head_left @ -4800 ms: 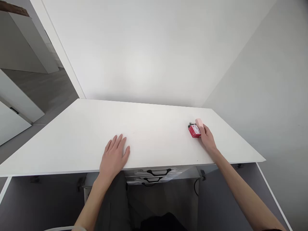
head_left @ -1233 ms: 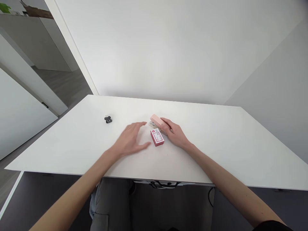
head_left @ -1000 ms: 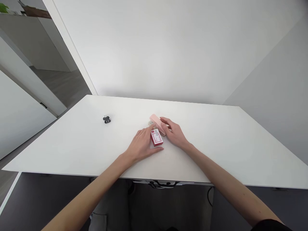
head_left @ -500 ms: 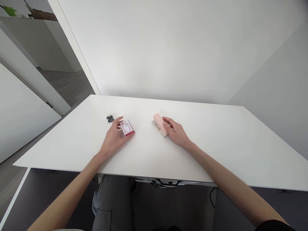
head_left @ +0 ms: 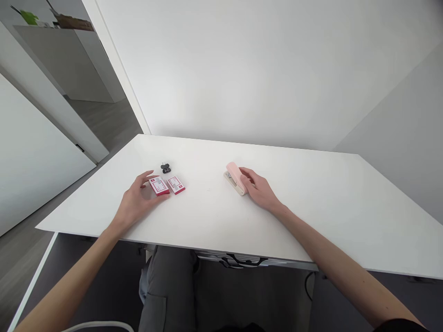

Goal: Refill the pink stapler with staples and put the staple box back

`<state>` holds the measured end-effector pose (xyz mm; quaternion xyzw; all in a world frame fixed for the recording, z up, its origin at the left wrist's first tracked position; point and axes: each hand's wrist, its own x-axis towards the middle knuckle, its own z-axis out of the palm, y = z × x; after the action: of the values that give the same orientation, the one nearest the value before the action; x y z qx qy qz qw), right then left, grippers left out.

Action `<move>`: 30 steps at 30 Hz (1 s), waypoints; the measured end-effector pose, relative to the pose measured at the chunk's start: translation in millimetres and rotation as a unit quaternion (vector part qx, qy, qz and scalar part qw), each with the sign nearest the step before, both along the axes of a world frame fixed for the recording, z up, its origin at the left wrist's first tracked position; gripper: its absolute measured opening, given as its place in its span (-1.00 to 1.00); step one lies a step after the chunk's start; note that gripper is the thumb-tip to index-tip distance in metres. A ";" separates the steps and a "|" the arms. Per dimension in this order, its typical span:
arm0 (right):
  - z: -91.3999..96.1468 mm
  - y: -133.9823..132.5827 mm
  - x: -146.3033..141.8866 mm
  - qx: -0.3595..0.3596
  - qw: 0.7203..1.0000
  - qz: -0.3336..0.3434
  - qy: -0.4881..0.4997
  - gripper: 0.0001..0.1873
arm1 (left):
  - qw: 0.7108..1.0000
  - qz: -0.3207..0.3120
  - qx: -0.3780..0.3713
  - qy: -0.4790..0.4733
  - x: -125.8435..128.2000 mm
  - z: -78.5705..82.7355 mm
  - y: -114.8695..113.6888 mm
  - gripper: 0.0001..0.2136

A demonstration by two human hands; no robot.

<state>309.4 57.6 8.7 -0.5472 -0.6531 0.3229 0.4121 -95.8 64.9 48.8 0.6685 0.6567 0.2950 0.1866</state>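
My left hand [head_left: 135,198] has its thumb and fingers around a small red-and-white box [head_left: 159,186] at the left of the white table. A second red-and-white box [head_left: 176,185], similar in look, lies just right of it. Further to the right, my right hand [head_left: 258,188] holds a pink stapler [head_left: 236,178] with a cream base, fingers over its right side. The stapler's jaw faces away and to the left. Behind the boxes sits a small black two-lobed item [head_left: 165,168] with a bit of metal; its kind is unclear.
The white table [head_left: 204,221] meets a white wall [head_left: 242,69] at its back edge. Beneath its front edge are black drawer handles [head_left: 245,261] and a cable [head_left: 307,286]. A door [head_left: 38,157] stands at the left.
My left hand has moved left with a red-and-white box. Two boxes now show side by side where one was visible. My right hand stays on the stapler; the view has shifted slightly.
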 end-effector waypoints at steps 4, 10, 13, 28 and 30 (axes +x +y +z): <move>0.8 -0.4 -0.3 0.000 1.000 0.002 0.000 -0.44 | 0.999 -0.038 0.007 0.022 -8.8 -3.6 -1.2 -0.04; -0.4 0.1 0.3 0.001 1.000 0.007 0.001 -0.44 | 1.000 0.009 -0.005 0.022 -8.9 0.3 -7.5 -0.11; -0.9 0.7 0.9 0.001 1.000 0.007 -0.001 -0.44 | 0.999 0.021 -0.001 0.027 -15.6 4.1 -10.8 -0.11; -0.6 -1.4 0.6 0.036 0.995 0.050 -0.081 -0.41 | 0.977 -0.083 0.082 0.179 -33.6 -14.3 -11.7 -0.22; -0.8 -1.3 0.4 0.047 0.994 0.052 -0.087 -0.44 | 0.960 -0.117 0.133 0.215 -19.1 -17.4 -8.3 -0.29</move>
<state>309.8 56.3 7.9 -0.5184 -0.7283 0.2641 0.3621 -114.9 56.6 31.3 0.8071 0.5536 0.2045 -0.0164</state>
